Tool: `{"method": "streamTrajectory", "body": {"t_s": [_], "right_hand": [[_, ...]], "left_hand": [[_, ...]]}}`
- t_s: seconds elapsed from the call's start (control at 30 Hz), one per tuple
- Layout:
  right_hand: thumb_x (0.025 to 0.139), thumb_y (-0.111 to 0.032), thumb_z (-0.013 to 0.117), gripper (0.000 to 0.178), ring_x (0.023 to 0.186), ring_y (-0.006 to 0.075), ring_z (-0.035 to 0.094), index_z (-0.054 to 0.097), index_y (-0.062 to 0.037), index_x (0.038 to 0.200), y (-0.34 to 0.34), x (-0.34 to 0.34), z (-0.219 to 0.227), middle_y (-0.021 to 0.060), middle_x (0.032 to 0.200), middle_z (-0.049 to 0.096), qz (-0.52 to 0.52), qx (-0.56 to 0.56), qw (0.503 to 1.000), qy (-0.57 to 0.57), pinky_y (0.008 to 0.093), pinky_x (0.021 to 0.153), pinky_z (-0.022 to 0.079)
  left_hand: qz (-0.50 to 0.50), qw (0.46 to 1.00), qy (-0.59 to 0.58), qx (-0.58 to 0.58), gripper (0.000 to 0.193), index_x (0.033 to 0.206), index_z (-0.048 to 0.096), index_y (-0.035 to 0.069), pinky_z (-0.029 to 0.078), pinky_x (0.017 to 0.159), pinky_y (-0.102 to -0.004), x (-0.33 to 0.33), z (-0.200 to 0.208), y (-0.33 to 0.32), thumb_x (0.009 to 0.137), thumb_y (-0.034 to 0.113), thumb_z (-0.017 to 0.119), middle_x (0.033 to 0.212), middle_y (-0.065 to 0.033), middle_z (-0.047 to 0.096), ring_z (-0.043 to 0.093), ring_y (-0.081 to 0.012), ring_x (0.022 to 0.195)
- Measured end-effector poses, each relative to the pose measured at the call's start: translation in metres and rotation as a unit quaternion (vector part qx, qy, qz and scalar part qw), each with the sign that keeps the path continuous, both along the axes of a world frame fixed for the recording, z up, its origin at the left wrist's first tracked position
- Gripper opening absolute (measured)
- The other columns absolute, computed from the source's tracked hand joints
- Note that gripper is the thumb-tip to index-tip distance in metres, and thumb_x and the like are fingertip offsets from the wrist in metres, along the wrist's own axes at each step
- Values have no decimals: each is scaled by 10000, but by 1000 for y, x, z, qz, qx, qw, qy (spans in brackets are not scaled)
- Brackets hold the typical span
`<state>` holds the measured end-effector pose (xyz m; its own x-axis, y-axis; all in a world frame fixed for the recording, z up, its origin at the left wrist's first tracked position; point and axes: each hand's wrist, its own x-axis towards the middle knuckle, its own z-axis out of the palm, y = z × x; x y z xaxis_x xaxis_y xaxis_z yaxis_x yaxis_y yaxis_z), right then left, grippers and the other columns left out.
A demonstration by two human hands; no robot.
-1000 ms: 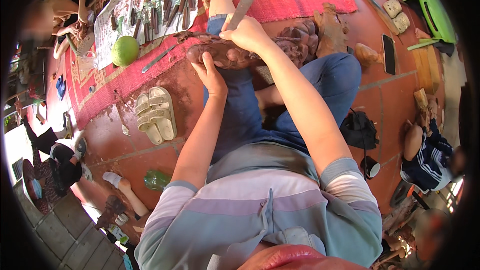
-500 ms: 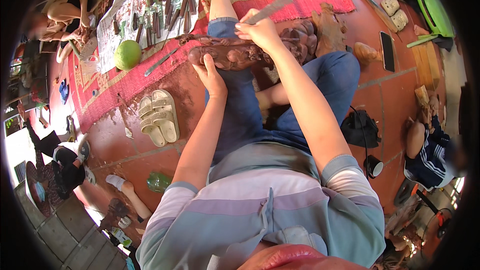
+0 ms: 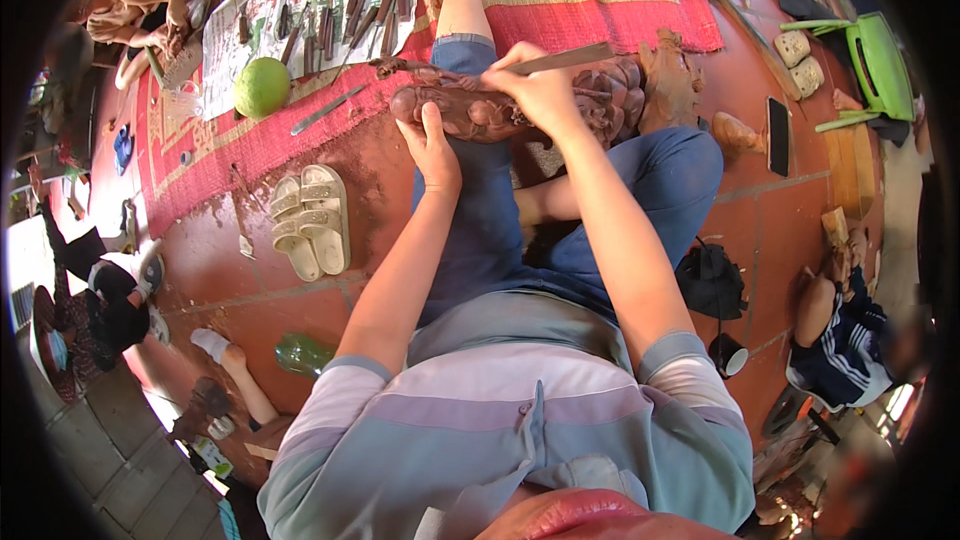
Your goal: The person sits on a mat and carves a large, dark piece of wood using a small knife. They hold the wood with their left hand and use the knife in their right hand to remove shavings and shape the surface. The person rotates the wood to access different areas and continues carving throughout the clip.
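Observation:
A reddish-brown wood carving (image 3: 472, 114) with rounded, fruit-like lumps and a twisting branch lies across my denim-covered legs. My left hand (image 3: 435, 152) grips it near its left end, thumb up along the near side and fingers out of sight beneath. Above the middle of the carving, my right hand (image 3: 540, 90) is closed round a long flat file-like strip (image 3: 572, 57), which points to the right. Its exact kind is unclear, and my hand hides the other end. Whether the strip touches the wood cannot be made out.
Many dark-handled tools (image 3: 354, 0) lie on paper (image 3: 226, 40) at the upper left. Nearby are a green round fruit (image 3: 262, 88) and a thin blade (image 3: 328, 110). Pale sandals (image 3: 312, 223), a phone (image 3: 778, 136) and a green chair (image 3: 880, 65) stand around me. Other people sit at both sides.
My right hand has shifted slightly right and down, and the strip has swung from a steep slant to nearly level. My left hand stays on the carving. The view has shifted a little.

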<state>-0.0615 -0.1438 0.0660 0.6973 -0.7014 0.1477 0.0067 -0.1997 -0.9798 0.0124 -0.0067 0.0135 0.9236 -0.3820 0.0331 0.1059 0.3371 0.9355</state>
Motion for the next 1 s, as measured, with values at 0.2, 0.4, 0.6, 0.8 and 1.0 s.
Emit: {"method": "streamTrajectory", "body": {"t_s": [0.2,0.4,0.6,0.8,1.0], "right_hand": [[747,-70,716,135,741,110,594,607,0,783,-15,-3,-11,39,746,626,-62,47,997,-22,240,675,466],[858,-108,631,161,861,164,622,576,10,953,-9,-28,-4,95,916,607,-21,235,970,-64,251,744,528],[770,-53,689,98,805,120,610,637,-2,835,17,-18,3,63,830,657,-36,-79,996,5,261,756,475],[732,-13,700,98,757,137,638,611,10,766,33,-12,-5,89,764,654,-77,-88,993,-32,252,700,501],[771,9,671,54,833,131,628,617,6,773,37,-13,-11,80,830,663,-78,-70,992,-76,267,775,491]], "left_hand": [[0,1000,6,6,456,1310,337,41,330,986,-309,-3,-2,2,940,251,500,1226,-76,445,431,-170,1128],[5,1000,12,-19,487,1321,322,28,300,1017,-314,-3,-2,0,932,244,520,1261,-77,427,411,-175,1164],[0,1000,11,-22,489,1329,320,34,303,1017,-318,-1,-8,1,928,226,523,1267,-79,427,414,-179,1166],[-5,1000,20,-9,500,1334,317,33,305,1017,-321,-1,-4,3,923,224,527,1269,-85,430,417,-186,1168],[1,1000,15,-9,517,1336,313,25,301,1022,-325,-1,-2,1,920,241,530,1275,-93,427,408,-191,1181]]}}
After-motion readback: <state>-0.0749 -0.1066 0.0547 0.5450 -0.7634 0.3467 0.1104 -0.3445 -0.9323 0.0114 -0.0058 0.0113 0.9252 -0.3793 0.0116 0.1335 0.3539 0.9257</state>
